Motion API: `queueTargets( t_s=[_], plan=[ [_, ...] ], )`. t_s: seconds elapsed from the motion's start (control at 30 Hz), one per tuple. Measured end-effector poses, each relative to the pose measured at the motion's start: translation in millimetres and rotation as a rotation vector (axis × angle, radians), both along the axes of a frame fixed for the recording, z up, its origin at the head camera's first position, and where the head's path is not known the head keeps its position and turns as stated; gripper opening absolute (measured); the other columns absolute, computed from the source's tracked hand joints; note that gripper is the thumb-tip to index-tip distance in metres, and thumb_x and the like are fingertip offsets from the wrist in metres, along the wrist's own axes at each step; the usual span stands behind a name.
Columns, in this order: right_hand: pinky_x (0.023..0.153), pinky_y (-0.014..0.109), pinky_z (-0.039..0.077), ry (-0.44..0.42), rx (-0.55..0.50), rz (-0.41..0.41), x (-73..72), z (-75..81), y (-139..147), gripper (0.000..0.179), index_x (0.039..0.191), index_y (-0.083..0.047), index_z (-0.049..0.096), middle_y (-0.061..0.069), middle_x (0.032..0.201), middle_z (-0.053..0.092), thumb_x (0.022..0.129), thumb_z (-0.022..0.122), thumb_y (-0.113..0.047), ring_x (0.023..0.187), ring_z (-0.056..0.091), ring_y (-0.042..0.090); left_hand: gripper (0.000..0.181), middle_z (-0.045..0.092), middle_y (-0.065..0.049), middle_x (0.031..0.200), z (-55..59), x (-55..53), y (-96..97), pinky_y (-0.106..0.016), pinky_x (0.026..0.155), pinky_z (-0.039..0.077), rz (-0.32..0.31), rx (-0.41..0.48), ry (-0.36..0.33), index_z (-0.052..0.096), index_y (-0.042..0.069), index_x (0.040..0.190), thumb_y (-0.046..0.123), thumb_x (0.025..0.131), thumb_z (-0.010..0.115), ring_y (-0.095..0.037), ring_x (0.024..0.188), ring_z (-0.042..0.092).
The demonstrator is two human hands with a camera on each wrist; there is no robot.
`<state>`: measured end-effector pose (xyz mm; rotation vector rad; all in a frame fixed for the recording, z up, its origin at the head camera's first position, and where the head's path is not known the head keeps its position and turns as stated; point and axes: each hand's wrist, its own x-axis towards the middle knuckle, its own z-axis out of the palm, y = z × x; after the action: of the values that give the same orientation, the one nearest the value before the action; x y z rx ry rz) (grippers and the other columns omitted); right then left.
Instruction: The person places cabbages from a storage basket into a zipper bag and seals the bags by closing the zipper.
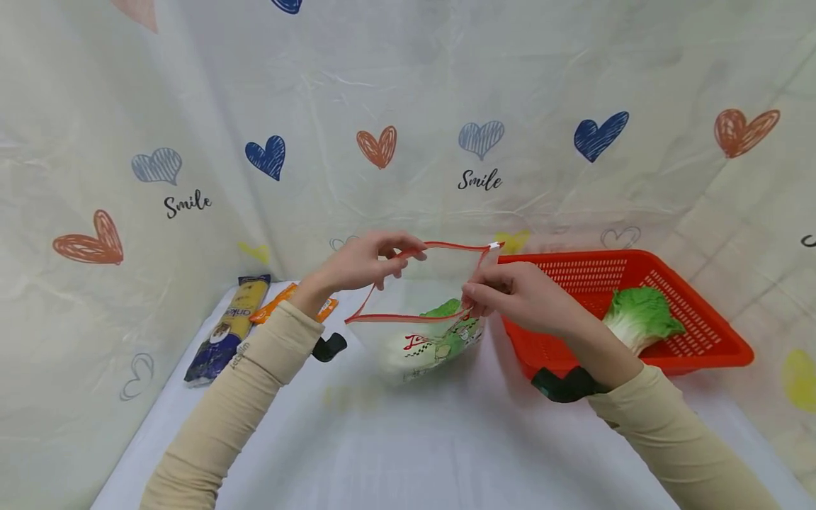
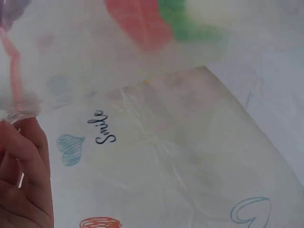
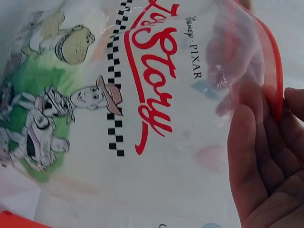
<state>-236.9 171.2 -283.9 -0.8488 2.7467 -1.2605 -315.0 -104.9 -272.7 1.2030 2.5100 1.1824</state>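
Observation:
A clear zip bag (image 1: 408, 354) with a red-edged mouth hangs wide open between both hands. Inside it is a green and white leafy head (image 1: 446, 309), like the lettuce in the basket. My left hand (image 1: 366, 262) pinches the mouth's edge on its left side, fingers bent over the red strip. On the right, my right hand (image 1: 519, 294) grips the near red edge between thumb and fingers. The right wrist view shows the bag's printed front (image 3: 156, 85), with cartoon figures and red lettering. A white slider (image 1: 494, 246) sits at the mouth's far right corner.
At right stands a red plastic basket (image 1: 714, 333) with a head of lettuce (image 1: 644, 315) in it. A yellow and blue pasta packet (image 1: 232, 322) and an orange packet (image 1: 274, 303) lie at left on the white table (image 1: 408, 453). A heart-print curtain (image 1: 421, 85) hangs behind.

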Motion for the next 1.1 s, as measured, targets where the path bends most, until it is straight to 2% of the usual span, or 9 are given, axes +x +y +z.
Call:
queueTargets(
  t_s=[0.23,0.3,0.43,0.5,0.57,0.7,0.77,0.9,1.1],
  plan=[
    [0.076,0.029,0.057,-0.035,-0.053,0.024,-9.1,0.1,-7,0.018,0.097,-0.01,0.073,0.006,0.089,0.071,0.096,0.064,-0.026,0.082,0.069,0.021,0.037,0.068,-0.005,0.115,6.4,-11.0,2.1,-0.032,0.055,0.055,0.167,-0.088,0.133,0.064,0.01,0.124,0.0,0.095,0.045,-0.021,0.075,0.059],
    [0.076,0.029,0.057,-0.001,-0.059,-0.003,-13.2,-2.8,-11,0.02,0.099,-0.01,0.074,0.003,0.087,0.07,0.096,0.064,-0.027,0.081,0.068,0.02,0.037,0.069,-0.004,0.114,8.4,-15.6,5.7,-0.029,0.059,0.053,0.236,-0.061,0.255,0.066,0.009,0.122,-0.002,0.094,0.045,-0.019,0.076,0.061],
    [0.076,0.031,0.056,0.102,-0.071,-0.031,-16.5,-10.6,-17,0.023,0.11,-0.01,0.074,0.001,0.088,0.071,0.096,0.065,-0.025,0.08,0.067,0.016,0.039,0.072,-0.005,0.109,13.5,-17.7,10.6,-0.029,0.065,0.047,0.336,0.072,0.601,0.071,0.008,0.117,-0.007,0.091,0.047,-0.017,0.076,0.06],
    [0.075,0.032,0.056,0.119,-0.035,-0.023,-18.4,-19.1,-17,0.026,0.116,-0.009,0.072,0.001,0.09,0.072,0.096,0.064,-0.023,0.081,0.067,0.014,0.039,0.072,-0.004,0.106,9.5,-14.3,10.8,-0.031,0.064,0.046,0.34,0.096,0.731,0.072,0.008,0.116,-0.008,0.09,0.049,-0.018,0.074,0.058],
    [0.074,0.032,0.056,0.078,0.06,0.013,-22.3,-31.8,-15,0.03,0.121,-0.007,0.07,0.0,0.09,0.072,0.096,0.063,-0.022,0.08,0.067,0.014,0.04,0.073,-0.003,0.105,-0.9,-10.2,9.9,-0.033,0.062,0.047,0.304,0.03,0.784,0.072,0.011,0.117,-0.008,0.09,0.049,-0.018,0.077,0.061],
    [0.073,0.03,0.052,-0.105,0.345,0.113,-28.7,-58.1,-7,0.034,0.123,-0.007,0.068,-0.003,0.086,0.07,0.097,0.06,-0.027,0.077,0.064,0.01,0.041,0.072,0.001,0.11,-31.9,-4.0,8.4,-0.032,0.061,0.051,0.209,-0.223,0.735,0.07,0.018,0.121,-0.004,0.092,0.05,-0.02,0.094,0.066],
    [0.074,0.031,0.052,-0.181,0.428,0.151,-29.7,-67.6,-4,0.034,0.122,-0.007,0.069,-0.004,0.086,0.07,0.097,0.059,-0.028,0.076,0.063,0.009,0.041,0.07,0.002,0.115,-44.4,-2.9,9.3,-0.031,0.061,0.052,0.183,-0.296,0.691,0.069,0.02,0.123,-0.002,0.093,0.051,-0.02,0.1,0.066],
    [0.077,0.033,0.053,-0.244,0.436,0.121,-28.5,-74.1,0,0.031,0.118,-0.009,0.071,-0.004,0.091,0.07,0.097,0.06,-0.028,0.077,0.064,0.009,0.041,0.068,0.003,0.121,-54.5,-1.9,12.8,-0.028,0.057,0.049,0.171,-0.325,0.647,0.065,0.023,0.128,0.002,0.093,0.056,-0.017,0.095,0.065],
    [0.078,0.032,0.053,-0.261,0.417,0.106,-26.6,-72.2,4,0.034,0.12,-0.008,0.07,-0.004,0.093,0.07,0.097,0.06,-0.03,0.077,0.065,0.009,0.05,0.063,0.003,0.13,-53.4,-1.0,15.4,-0.027,0.058,0.045,0.133,-0.343,0.577,0.059,0.024,0.136,0.002,0.091,0.059,-0.014,0.084,0.06]
  ],
)
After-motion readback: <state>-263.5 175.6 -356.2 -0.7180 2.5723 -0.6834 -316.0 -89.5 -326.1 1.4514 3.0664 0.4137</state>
